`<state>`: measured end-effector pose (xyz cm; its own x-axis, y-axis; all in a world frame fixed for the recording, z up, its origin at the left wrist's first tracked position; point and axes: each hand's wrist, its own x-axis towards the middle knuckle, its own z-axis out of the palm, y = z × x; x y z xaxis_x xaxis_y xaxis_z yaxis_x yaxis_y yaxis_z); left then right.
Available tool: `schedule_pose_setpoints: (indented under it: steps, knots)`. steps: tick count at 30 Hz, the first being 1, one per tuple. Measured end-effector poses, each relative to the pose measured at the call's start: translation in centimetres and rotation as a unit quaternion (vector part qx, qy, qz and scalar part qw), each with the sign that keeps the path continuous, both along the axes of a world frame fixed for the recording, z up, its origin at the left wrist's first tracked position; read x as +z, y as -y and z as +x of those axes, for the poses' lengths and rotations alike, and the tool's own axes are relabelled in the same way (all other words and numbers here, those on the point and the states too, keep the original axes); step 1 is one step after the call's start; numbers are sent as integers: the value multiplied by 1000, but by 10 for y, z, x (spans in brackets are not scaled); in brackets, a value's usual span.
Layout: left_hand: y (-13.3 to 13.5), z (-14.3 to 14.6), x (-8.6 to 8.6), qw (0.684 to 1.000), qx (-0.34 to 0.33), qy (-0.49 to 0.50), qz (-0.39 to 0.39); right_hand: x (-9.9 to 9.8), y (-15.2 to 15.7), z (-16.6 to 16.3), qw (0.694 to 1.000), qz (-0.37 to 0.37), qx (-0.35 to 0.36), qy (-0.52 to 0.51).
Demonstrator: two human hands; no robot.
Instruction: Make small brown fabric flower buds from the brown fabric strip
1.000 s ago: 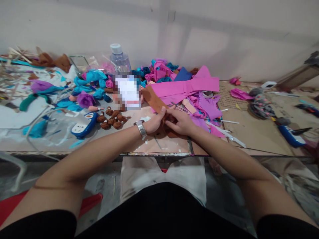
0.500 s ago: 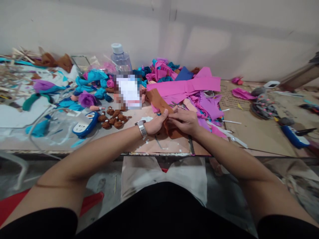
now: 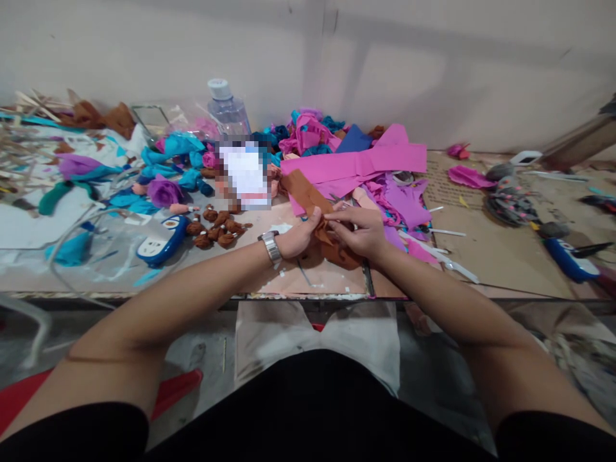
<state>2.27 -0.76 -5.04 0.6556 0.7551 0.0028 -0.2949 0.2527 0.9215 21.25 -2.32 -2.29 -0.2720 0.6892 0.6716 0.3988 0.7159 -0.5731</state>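
A strip of brown crepe paper (image 3: 304, 188) runs slantwise between my two hands over the front of the table. My left hand (image 3: 299, 239) is closed on it, thumb pressed on top near the strip's middle. With thumb and fingers my right hand (image 3: 359, 230) pinches the same paper just to the right, where it looks bunched. The paper's lower end hangs below my right fingers. Left of my hands lie several small brown crepe-paper balls (image 3: 222, 226). Behind my hands stretches a long pink crepe-paper strip (image 3: 356, 165).
A clear bottle (image 3: 228, 114) stands at the back. Left are a blue-and-white power socket (image 3: 163, 240) with a cable and teal and purple paper pieces. White scissors handles (image 3: 462, 268), a dark round bundle (image 3: 510, 204) and cardboard (image 3: 481, 250) lie right. The table edge runs before me.
My right fingers have shifted slightly on the brown paper, which now looks more folded and bunched between my hands. The view has moved a little.
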Motion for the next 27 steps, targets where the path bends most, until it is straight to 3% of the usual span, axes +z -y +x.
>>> schedule_pose_setpoints:
  steps: [8,21,27]
  knots:
    - [2,2,3,1000,11,11,-4,0,-3,-3,989,-95,-4,-111]
    - [-3,1,-2,998,63,5,9,-3,-9,-4,969,-186,7,-161]
    - [-7,0,-5,997,73,0,7,-8,-15,-2,943,-258,28,-207]
